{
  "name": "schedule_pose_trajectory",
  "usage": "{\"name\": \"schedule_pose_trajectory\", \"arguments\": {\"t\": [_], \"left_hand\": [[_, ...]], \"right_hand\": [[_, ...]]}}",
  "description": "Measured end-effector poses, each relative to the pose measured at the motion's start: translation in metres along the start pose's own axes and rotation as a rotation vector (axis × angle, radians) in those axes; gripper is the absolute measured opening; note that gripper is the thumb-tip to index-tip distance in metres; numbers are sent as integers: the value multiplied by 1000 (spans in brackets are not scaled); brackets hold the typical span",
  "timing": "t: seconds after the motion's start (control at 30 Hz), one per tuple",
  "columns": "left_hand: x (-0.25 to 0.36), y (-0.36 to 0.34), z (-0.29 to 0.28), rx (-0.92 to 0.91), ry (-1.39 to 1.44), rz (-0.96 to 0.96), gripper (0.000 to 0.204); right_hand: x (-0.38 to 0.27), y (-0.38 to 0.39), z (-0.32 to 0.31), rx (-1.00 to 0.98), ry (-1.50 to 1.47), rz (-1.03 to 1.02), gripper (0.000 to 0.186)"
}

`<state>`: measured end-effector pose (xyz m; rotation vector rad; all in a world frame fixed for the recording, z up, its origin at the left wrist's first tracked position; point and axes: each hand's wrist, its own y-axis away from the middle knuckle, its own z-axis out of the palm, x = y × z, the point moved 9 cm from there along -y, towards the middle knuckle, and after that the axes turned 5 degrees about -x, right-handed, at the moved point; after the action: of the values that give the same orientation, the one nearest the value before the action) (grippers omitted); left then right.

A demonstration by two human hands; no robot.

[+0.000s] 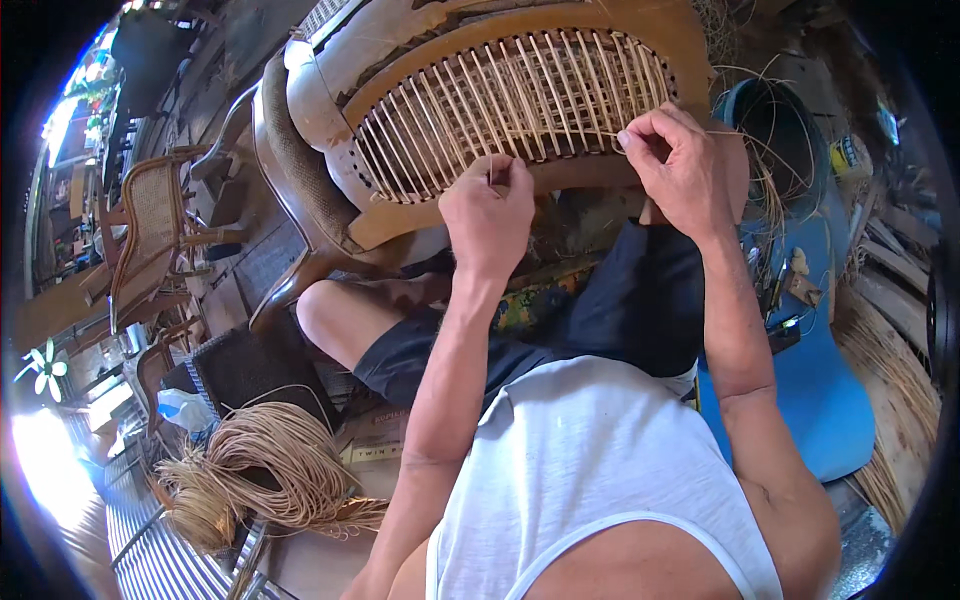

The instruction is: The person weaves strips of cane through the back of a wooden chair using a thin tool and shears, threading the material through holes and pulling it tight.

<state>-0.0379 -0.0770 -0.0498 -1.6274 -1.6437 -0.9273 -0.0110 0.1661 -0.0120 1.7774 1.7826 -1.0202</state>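
Note:
A wooden chair frame (pixel 640 30) leans toward me, its oval back partly woven with pale cane strands (pixel 520 95). My left hand (pixel 488 215) pinches a thin cane strand (pixel 490 170) at the lower rim of the weave. My right hand (pixel 680 165) is closed on another thin strand at the right end of the lower rim. Both hands rest against the frame's bottom edge, above my knees in dark shorts.
A coil of loose cane (pixel 270 465) lies on the floor at lower left. A finished cane chair (pixel 155 225) stands at far left. A blue plastic seat (pixel 825 390) with small tools sits at right, beside more cane bundles (pixel 895 380).

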Motion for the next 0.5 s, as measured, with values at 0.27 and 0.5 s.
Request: {"name": "schedule_pose_trajectory", "arguments": {"t": [0.27, 0.5], "left_hand": [[11, -9, -5, 1, -101, 10, 25], [13, -5, -1, 53, -138, 25, 24]], "right_hand": [[7, -2, 4, -39, -12, 42, 14], [9, -2, 4, -33, 16, 44, 16]]}}
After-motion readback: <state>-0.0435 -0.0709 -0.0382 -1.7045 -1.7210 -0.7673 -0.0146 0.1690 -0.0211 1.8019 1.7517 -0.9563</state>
